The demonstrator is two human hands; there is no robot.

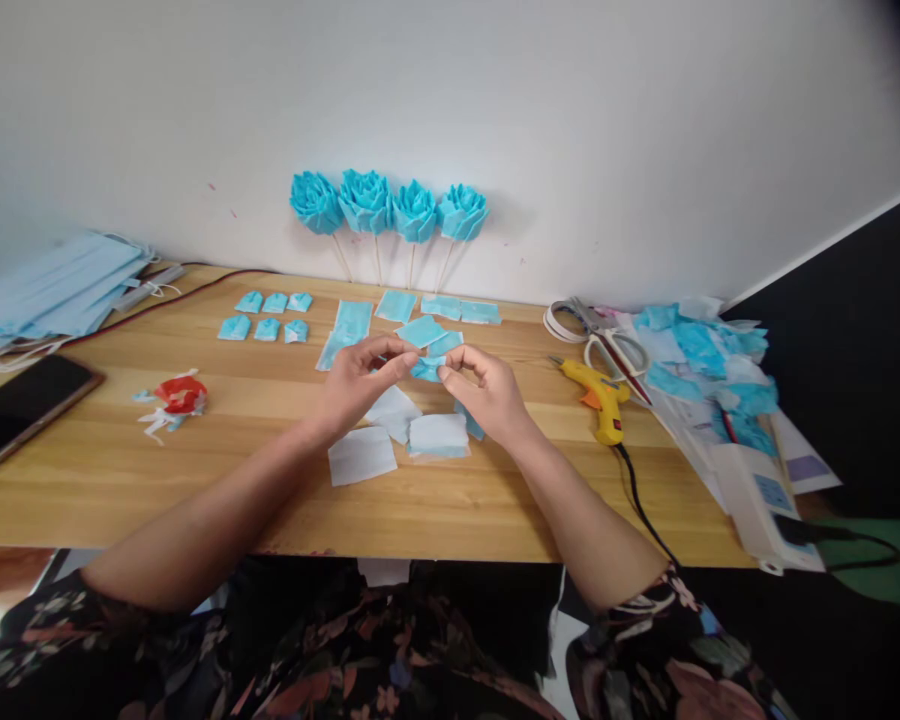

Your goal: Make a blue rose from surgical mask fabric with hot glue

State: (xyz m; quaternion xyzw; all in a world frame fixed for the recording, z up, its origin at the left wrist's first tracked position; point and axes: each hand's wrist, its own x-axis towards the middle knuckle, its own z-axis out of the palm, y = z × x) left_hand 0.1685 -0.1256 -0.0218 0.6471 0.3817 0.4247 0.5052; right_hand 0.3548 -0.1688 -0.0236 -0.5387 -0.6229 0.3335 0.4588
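Observation:
Between my two hands, above the middle of the table, is a small blue fabric piece [427, 369]. My left hand [365, 378] pinches its left end with thumb and fingertips. The right end is pinched by my right hand [489, 388]. Flat blue rectangles [353, 321] lie just beyond my hands, and white-faced rectangles [362, 456] lie nearer to me. Several folded blue petals [234, 328] sit in two rows on the left. Behind them, blue fabric roses [366, 200] on thin sticks lean against the wall.
On the right are a yellow glue gun [604, 398], scissors [615, 350], a tape roll [562, 322], blue scraps [746, 395] and a white power strip [763, 505]. On the left lie a phone [26, 410], a stack of face masks [60, 285] and a crumpled red wrapper [182, 395].

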